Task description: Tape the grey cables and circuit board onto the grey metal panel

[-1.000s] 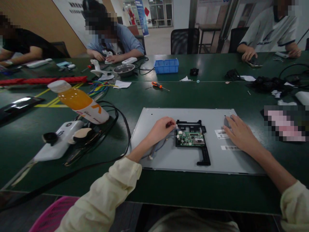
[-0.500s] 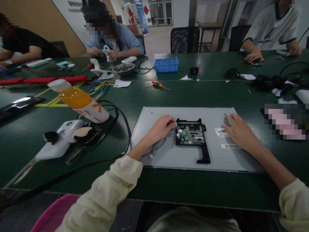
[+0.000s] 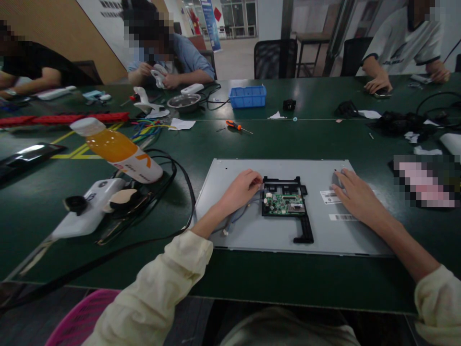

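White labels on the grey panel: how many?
2: the upper label beside the right hand, the lower label nearer the wearer. The hand may hide more.

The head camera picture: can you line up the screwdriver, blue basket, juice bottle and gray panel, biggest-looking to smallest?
1. Gray panel
2. Juice bottle
3. Blue basket
4. Screwdriver
The basket sits farther away, so it may look smaller.

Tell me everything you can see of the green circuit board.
The circuit board is small, green and roughly rectangular, with pale connectors at its upper left and a silvery part near its lower right. It lies flat, components up, inside the black frame on the grey panel. Grey wires run toward its left side; whether they plug in is unclear. The left hand is pinched just beyond its upper-left corner.
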`<state>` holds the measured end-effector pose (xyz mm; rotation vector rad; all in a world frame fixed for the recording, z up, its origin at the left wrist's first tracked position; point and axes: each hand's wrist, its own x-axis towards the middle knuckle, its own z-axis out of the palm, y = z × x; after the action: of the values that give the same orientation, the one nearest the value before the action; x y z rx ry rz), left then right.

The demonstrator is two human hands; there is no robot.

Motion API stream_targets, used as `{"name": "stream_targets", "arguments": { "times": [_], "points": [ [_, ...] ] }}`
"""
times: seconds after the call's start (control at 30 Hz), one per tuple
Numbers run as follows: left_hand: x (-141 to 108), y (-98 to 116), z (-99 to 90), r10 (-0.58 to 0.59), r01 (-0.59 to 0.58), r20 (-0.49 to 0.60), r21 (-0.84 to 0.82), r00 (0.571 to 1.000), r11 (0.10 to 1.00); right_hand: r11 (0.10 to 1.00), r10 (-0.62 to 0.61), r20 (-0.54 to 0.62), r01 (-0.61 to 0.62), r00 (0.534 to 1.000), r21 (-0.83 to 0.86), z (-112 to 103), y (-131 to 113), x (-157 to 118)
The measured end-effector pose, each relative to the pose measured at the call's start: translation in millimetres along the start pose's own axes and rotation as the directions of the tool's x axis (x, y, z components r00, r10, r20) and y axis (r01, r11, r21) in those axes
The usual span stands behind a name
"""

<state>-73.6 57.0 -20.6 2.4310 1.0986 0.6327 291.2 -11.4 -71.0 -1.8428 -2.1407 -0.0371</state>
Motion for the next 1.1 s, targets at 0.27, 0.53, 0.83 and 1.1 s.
{"name": "stream_targets", "arguments": {
  "times": [0.27,0.53,0.83,1.1],
  "points": [
    [-2,2,1.3,-0.077,0.062,-0.135,-0.116,0.988,0.991,0.992,0.122,0.012,-0.122,0.992,0.031,-26,-19,0],
    [-3,17,-6.1,0.149,-0.122,-0.307,0.106,0.94,0.987,0.989,0.142,-0.039,-0.14,0.989,0.057,-34,-20,4],
    [-15,51,-1.5,0.463,-0.462,0.055,0.243,0.885,0.853,0.993,0.114,-0.029,-0.114,0.993,-0.002,-36,-5,5],
    [-16,53,3.2,0.494,-0.541,0.249,0.18,0.833,0.822,0.965,0.102,-0.035,-0.107,0.994,-0.239,-42,-2,6]
  ]
}}
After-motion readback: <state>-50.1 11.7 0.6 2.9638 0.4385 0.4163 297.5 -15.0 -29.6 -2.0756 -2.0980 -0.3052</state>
